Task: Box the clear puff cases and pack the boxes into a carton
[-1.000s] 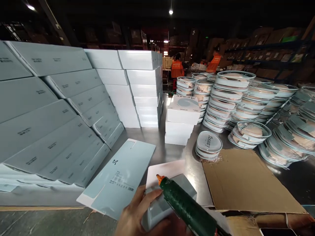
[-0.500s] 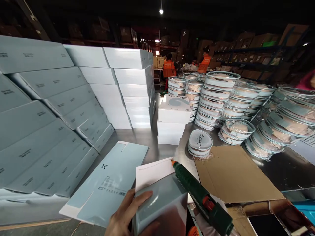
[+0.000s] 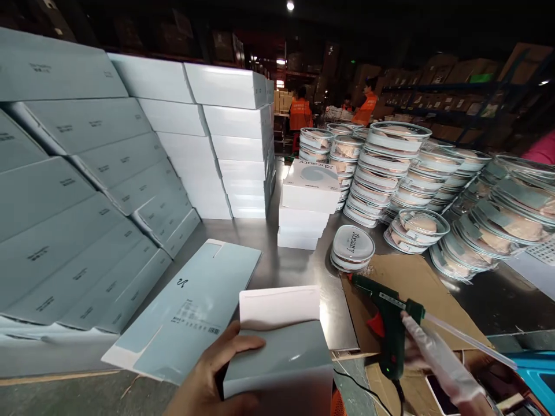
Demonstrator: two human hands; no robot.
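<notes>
My left hand (image 3: 217,370) grips a pale blue paperboard box (image 3: 281,352) at its left side, thumb in front and fingers on top. The white glue flap (image 3: 280,303) at its far edge stands up. At the right, my right hand (image 3: 433,352), in a whitish glove, is on a dark green hot glue gun (image 3: 392,323) with a red trigger; part of the hand is hidden behind the gun. The nozzle is over the cardboard sheet, and a clear glue stick (image 3: 470,341) sticks out of the back. A flat, unfolded box (image 3: 195,306) lies left of the held box.
Stacked pale boxes (image 3: 229,121) wall the left side. A small stack of white boxes (image 3: 310,190) stands mid-table. Round packaged compacts (image 3: 385,173) pile up at the right, near a cardboard sheet (image 3: 429,289). People in orange vests (image 3: 300,112) are in the background.
The glue gun has moved right, away from the box flap, and now sits over the cardboard. The held box has turned slightly and its flap faces me more squarely.
</notes>
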